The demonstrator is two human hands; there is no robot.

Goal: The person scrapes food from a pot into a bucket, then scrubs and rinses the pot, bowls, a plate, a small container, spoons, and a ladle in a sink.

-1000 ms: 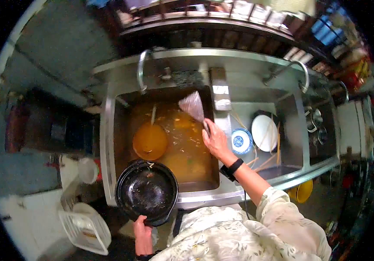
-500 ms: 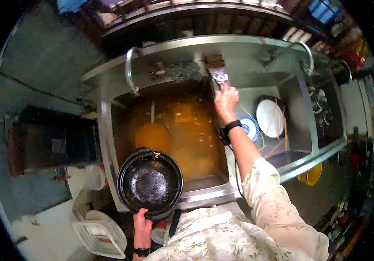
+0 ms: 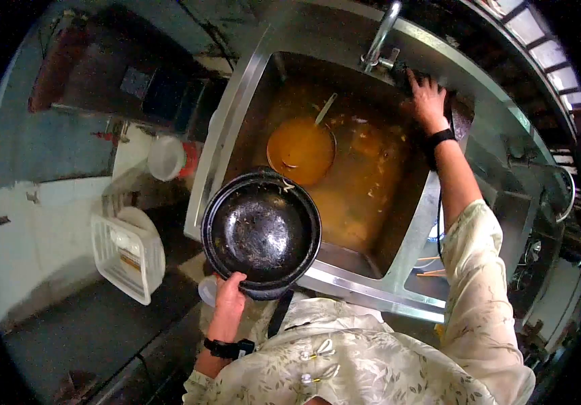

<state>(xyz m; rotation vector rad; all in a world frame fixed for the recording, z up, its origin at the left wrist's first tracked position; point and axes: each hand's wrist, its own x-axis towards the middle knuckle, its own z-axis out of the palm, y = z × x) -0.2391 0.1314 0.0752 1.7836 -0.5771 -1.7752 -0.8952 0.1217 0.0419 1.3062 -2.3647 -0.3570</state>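
My left hand grips the near rim of a round black pot, its dark, worn inside facing up. The pot hangs over the sink's front left corner. A small pale scrap clings to its far rim. My right hand reaches to the back right ledge of the sink, behind the basin, fingers stretched out and apart. Whatever lies under those fingertips is dark and hard to make out. Below, cloudy orange-brown water with floating bits fills the basin. In it rests a round bowl with a light-handled utensil.
A tap rises behind the basin. To the right, chopsticks lie in a second basin, partly hidden by my arm. At left stand a white plastic basket and a white tub.
The view has turned and shifted left. My right hand has left the shiny, flat-headed item on the divider and moved to the back ledge near the tap. My left hand still holds the pot.
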